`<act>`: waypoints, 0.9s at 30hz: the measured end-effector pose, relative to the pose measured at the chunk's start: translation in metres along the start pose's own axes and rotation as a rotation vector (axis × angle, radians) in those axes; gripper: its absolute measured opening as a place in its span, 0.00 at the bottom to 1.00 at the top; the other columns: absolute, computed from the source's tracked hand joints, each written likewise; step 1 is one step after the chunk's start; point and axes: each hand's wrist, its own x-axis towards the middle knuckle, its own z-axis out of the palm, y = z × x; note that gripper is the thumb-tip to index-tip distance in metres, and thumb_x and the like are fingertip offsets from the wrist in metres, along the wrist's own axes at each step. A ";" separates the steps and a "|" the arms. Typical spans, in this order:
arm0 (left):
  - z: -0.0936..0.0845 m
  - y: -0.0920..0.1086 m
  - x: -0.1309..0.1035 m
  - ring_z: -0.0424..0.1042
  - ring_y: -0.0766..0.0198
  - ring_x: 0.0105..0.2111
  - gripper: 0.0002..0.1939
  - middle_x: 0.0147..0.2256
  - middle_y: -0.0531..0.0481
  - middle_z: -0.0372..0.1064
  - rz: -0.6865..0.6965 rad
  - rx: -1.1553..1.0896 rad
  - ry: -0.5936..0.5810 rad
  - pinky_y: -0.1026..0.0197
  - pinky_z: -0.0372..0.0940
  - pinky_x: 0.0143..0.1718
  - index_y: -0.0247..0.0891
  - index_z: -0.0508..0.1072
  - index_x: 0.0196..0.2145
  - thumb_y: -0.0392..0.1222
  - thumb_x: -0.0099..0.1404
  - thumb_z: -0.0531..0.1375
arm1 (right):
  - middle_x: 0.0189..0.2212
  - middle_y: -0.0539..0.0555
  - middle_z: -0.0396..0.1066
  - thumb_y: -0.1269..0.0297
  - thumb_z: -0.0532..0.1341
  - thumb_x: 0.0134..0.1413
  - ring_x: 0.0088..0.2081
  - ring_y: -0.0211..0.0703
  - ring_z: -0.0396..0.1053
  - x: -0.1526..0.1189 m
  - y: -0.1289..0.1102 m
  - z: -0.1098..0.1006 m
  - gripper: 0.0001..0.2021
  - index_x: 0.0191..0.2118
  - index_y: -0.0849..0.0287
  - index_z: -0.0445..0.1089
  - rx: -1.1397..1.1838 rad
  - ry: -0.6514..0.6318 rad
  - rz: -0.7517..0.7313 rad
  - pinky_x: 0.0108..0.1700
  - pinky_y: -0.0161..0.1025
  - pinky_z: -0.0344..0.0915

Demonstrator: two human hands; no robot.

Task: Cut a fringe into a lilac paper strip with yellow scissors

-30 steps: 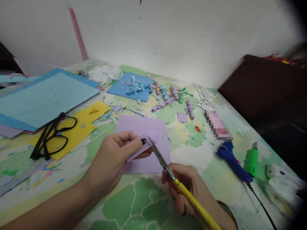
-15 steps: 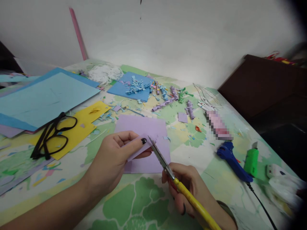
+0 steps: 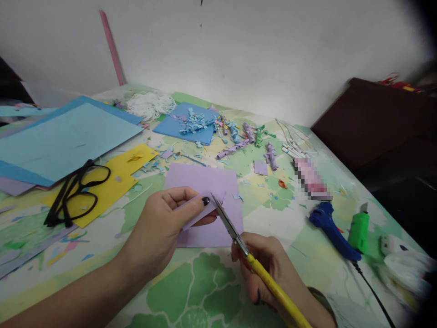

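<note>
My left hand (image 3: pixel 170 223) pinches a small strip of purple paper (image 3: pixel 193 217) between thumb and fingers. In my right hand (image 3: pixel 262 269) is a pair of scissors (image 3: pixel 234 234) with yellow handles. Their blades point up and to the left and meet the strip's right edge, just beyond my left thumb. Beneath both hands, a larger purple sheet (image 3: pixel 218 182) lies flat on the patterned tablecloth (image 3: pixel 191 291). Part of the strip is hidden behind my left thumb and fingers.
Black glasses (image 3: pixel 80 193) rest on yellow paper (image 3: pixel 136 159) at left, near large blue sheets (image 3: pixel 78 136). Curled paper rolls (image 3: pixel 271 157) and scraps lie farther back. At right are a blue glue gun (image 3: pixel 332 230) with a cord and a green box cutter (image 3: pixel 359 232), blade exposed.
Hardly anything differs. The fingers of my right hand have shifted slightly on the scissors' handles; the paper strip and my left hand keep nearly the same place.
</note>
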 end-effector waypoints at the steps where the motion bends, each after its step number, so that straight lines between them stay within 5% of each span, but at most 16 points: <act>1: 0.000 0.000 0.000 0.77 0.65 0.29 0.06 0.26 0.50 0.77 0.000 -0.004 0.000 0.66 0.73 0.35 0.34 0.76 0.22 0.37 0.53 0.68 | 0.15 0.39 0.47 0.42 0.71 0.38 0.18 0.30 0.44 0.000 0.000 0.000 0.26 0.27 0.58 0.61 -0.006 0.008 -0.001 0.17 0.29 0.42; 12: 0.000 0.000 0.001 0.77 0.64 0.30 0.07 0.26 0.50 0.77 0.000 -0.004 0.007 0.66 0.73 0.36 0.34 0.77 0.21 0.37 0.53 0.68 | 0.15 0.41 0.49 0.37 0.69 0.34 0.19 0.32 0.45 0.002 -0.002 0.002 0.29 0.26 0.57 0.61 -0.022 0.031 0.016 0.16 0.29 0.44; 22: -0.001 -0.001 0.001 0.77 0.64 0.30 0.07 0.25 0.50 0.77 0.011 -0.003 0.011 0.65 0.73 0.36 0.34 0.77 0.21 0.37 0.52 0.69 | 0.15 0.41 0.48 0.43 0.71 0.36 0.19 0.31 0.45 0.002 -0.002 0.001 0.26 0.25 0.57 0.61 -0.065 0.055 0.024 0.16 0.29 0.42; 27: 0.000 0.000 0.000 0.77 0.64 0.31 0.07 0.26 0.49 0.77 0.005 -0.002 0.000 0.66 0.73 0.36 0.33 0.76 0.21 0.37 0.53 0.68 | 0.15 0.40 0.47 0.37 0.69 0.36 0.18 0.31 0.45 0.001 0.000 0.002 0.28 0.25 0.57 0.61 -0.041 0.049 0.018 0.17 0.30 0.42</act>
